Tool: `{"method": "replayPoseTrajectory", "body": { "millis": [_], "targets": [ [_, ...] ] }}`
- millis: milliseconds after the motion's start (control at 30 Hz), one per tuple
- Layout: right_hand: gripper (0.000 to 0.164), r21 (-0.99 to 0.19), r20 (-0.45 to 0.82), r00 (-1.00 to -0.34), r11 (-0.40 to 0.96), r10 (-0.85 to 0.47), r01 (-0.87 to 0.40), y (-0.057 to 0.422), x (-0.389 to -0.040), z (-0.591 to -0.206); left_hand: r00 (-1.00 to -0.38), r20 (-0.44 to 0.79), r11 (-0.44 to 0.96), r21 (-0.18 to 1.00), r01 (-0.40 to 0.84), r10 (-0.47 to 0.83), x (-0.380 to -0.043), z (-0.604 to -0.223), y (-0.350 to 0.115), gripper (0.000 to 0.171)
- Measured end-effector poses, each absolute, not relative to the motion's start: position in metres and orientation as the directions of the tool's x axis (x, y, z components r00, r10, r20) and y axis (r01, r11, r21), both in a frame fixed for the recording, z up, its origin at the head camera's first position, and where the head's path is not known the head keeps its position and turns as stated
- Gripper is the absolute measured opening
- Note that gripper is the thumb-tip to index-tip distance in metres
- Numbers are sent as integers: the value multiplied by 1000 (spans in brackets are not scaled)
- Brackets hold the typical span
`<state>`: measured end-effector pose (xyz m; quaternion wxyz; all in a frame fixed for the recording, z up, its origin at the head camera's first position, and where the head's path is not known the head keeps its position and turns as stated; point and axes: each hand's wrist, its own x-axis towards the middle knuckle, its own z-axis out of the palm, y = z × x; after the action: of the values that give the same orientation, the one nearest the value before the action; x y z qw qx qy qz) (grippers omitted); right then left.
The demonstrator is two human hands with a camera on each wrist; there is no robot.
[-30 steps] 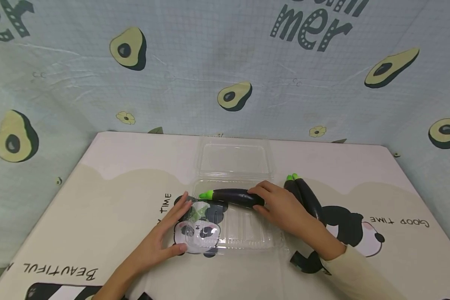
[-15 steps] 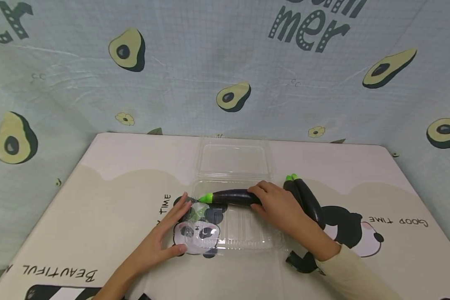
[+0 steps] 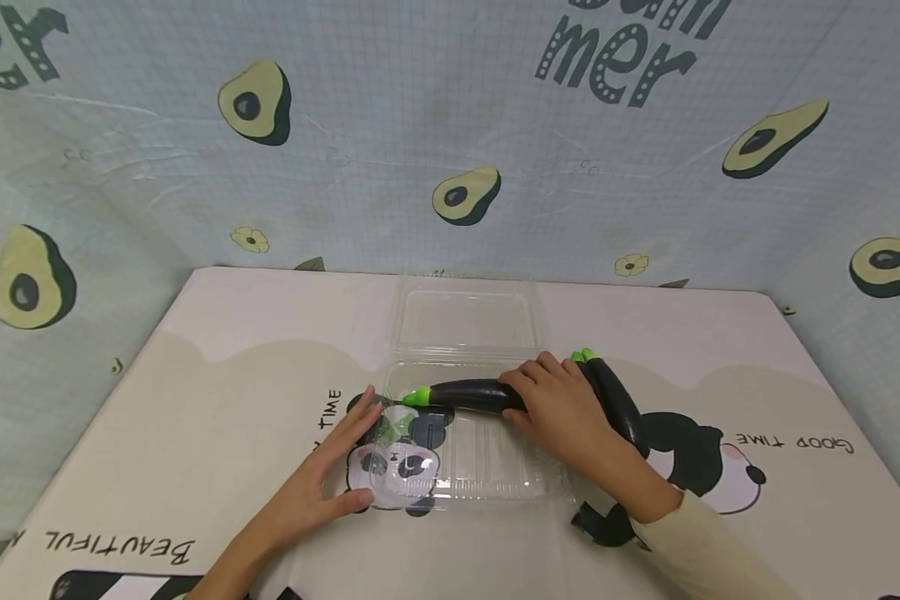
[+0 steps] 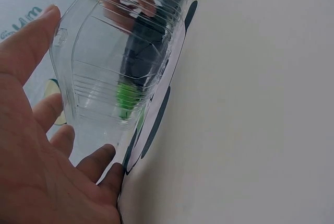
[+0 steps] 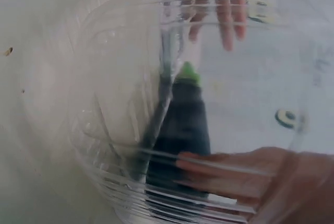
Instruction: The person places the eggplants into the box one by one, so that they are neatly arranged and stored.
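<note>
While the right hand [image 3: 562,410] is gripping the dark eggplant [image 3: 465,394] by its blunt end at twelve o'clock inside the clear container [image 3: 487,462], the green tip [image 3: 417,397] pointing to nine, the left hand [image 3: 326,479] is touching the container's nine-o'clock edge, fingers spread; two more eggplants [image 3: 621,407] are lying toward three.

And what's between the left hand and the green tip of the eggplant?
The side wall of the clear container lies between the left hand and the eggplant's green tip; the left wrist view shows it.
</note>
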<state>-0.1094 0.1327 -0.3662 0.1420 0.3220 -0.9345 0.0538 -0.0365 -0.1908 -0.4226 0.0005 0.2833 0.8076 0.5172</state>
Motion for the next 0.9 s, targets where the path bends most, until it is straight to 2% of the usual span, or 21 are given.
{"method": "replayPoseTrajectory", "body": {
  "millis": [167, 467, 667, 900],
  "targets": [
    [40, -19, 294, -771, 803, -565, -596, 136, -107, -365, -829, 318, 300, 823, 482, 460, -37, -422, -190, 84],
    [40, -35, 317, -762, 796, -565, -604, 139, -104, -361, -834, 301, 300, 832, 467, 461, -37, -422, -191, 85],
    [42, -50, 283, -762, 785, -582, -618, 137, -103, -363, -824, 329, 295, 819, 491, 461, -37, -423, -191, 84],
    [37, -56, 300, -753, 777, -586, -627, 136, -103, -369, -825, 331, 293, 820, 492, 458, -36, -424, -190, 84]
  ]
}}
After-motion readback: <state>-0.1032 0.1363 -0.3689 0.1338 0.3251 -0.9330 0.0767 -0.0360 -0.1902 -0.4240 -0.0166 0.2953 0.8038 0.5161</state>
